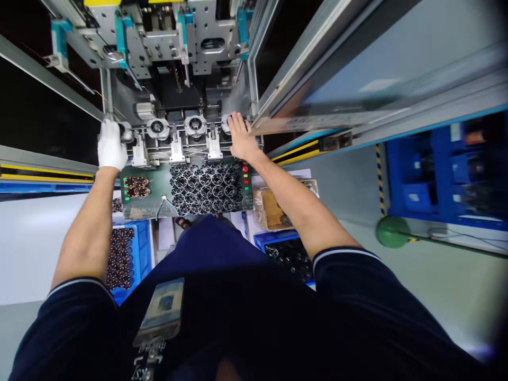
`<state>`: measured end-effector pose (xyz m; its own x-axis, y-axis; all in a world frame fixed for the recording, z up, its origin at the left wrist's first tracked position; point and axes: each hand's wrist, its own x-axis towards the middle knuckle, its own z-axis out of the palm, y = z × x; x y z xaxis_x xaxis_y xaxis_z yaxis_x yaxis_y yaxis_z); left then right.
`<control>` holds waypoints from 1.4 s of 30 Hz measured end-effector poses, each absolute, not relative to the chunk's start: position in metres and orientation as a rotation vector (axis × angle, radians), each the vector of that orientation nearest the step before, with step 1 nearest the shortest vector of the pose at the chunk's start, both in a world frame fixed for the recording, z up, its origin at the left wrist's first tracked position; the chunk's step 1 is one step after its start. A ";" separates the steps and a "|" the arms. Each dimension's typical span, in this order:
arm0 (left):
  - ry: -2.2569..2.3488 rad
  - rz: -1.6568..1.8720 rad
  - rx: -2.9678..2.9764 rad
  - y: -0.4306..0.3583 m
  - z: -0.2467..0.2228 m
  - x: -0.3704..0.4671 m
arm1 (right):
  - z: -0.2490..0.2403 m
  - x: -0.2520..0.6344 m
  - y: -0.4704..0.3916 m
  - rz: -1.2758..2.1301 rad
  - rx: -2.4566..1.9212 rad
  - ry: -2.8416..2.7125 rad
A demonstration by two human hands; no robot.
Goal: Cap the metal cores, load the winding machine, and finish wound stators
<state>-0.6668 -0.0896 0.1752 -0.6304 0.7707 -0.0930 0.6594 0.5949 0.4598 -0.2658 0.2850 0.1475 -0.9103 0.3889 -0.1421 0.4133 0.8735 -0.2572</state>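
My left hand [110, 146], in a white glove, is at the left end of a row of round holders on a winding machine. Its fingers look curled beside the leftmost ring-shaped stator [126, 132]; what they grip, if anything, is hidden. My bare right hand [243, 139] reaches to the row's right end. Its fingers are stretched out over the rightmost holder [225, 124], partly covering it. Between my hands, a slotted stator [157, 128] and another stator [196, 126] sit in the middle holders.
Below the holders, a green shelf [159, 182] carries many black rings [206, 185] and several copper-wound stators [137, 187]. Push buttons [245, 169] line its right edge. Machine arms [123, 39] hang above. Blue crates [138, 248] stand lower left, and an open glass door [337, 79] angles at right.
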 end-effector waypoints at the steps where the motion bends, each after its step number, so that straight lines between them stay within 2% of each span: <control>1: 2.526 0.520 1.172 -0.093 0.177 -0.669 | 0.146 -0.267 0.289 -0.426 0.677 2.947; 6: 2.494 0.450 1.207 -0.085 0.177 -0.656 | 0.141 -0.268 0.301 -0.547 0.654 2.875; 9: 2.499 0.444 1.227 -0.086 0.172 -0.652 | 0.141 -0.264 0.294 -0.469 0.716 2.901; 12: 2.489 0.437 1.230 -0.089 0.174 -0.658 | 0.149 -0.264 0.289 -0.428 0.763 2.882; 16: 2.432 0.454 1.301 -0.072 0.186 -0.666 | 0.170 -0.287 0.284 -0.534 0.809 2.779; 21: 2.505 0.524 1.429 -0.017 0.172 -0.610 | 0.183 -0.349 0.220 -0.542 0.736 2.998; 25: 2.492 0.486 1.435 -0.002 0.157 -0.565 | 0.174 -0.376 0.170 -0.561 0.691 2.926; 30: 2.625 0.645 1.464 -0.078 0.163 -0.541 | 0.176 -0.337 0.199 -0.550 0.723 3.005; 32: 2.808 0.706 1.170 -0.128 0.159 -0.513 | 0.177 -0.307 0.225 -0.560 0.850 3.040; 35: 3.026 0.608 0.512 -0.196 0.141 -0.451 | 0.173 -0.271 0.252 -0.649 0.881 2.955; 39: 2.906 0.412 0.347 -0.244 0.108 -0.380 | 0.167 -0.249 0.246 -0.784 0.719 3.042; 42: 2.796 0.314 0.280 -0.254 0.087 -0.361 | 0.167 -0.230 0.221 -1.012 0.679 3.115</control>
<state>-0.3611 -0.2543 0.0865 -0.9321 0.2253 -0.2837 0.1567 0.9568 0.2450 -0.2301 0.2213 0.1665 -0.8980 0.4351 0.0662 0.3130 0.7372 -0.5988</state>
